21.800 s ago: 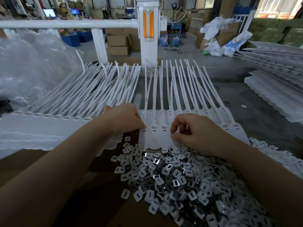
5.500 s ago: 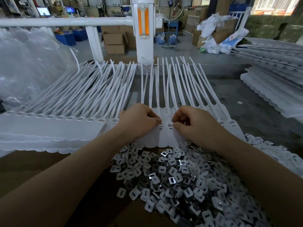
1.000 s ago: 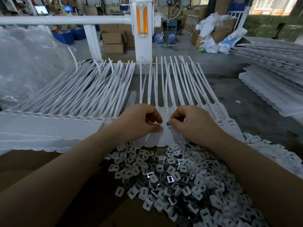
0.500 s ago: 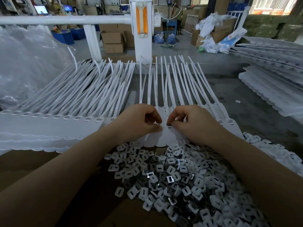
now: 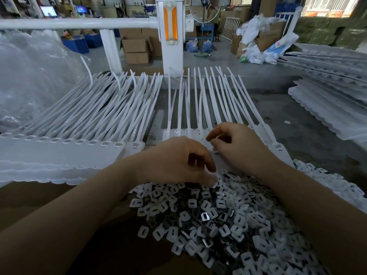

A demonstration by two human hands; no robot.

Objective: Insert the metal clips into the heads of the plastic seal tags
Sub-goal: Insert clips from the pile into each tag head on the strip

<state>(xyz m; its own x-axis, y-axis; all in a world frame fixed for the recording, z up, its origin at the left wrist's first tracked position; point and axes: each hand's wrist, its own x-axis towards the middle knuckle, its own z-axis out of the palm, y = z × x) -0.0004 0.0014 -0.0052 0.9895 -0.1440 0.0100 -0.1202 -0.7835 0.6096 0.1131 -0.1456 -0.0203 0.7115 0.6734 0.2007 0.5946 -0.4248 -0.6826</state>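
Note:
A row of white plastic seal tags (image 5: 179, 133) lies in front of me, heads towards me and straps fanning away. Below it spreads a heap of metal clips (image 5: 218, 215), many in white plastic frames. My right hand (image 5: 240, 149) hovers over the tag heads, thumb and forefinger pinching a small clip. My left hand (image 5: 178, 159) reaches down to the heap's upper edge, where its curled fingertips close on a clip; the tips are blurred. Both hands hide the heads under them.
A big layered stack of joined tags (image 5: 59, 153) fills the left side, and more stacks (image 5: 327, 108) lie at the right. A clear plastic bag (image 5: 29, 80) bulges at the far left. A white post with a rail (image 5: 171, 46) stands behind. The near surface is brown cardboard (image 5: 39, 197).
My left hand has left the tag heads and dropped towards me onto the clip heap. My right hand has lifted a little, still pinching over the heads.

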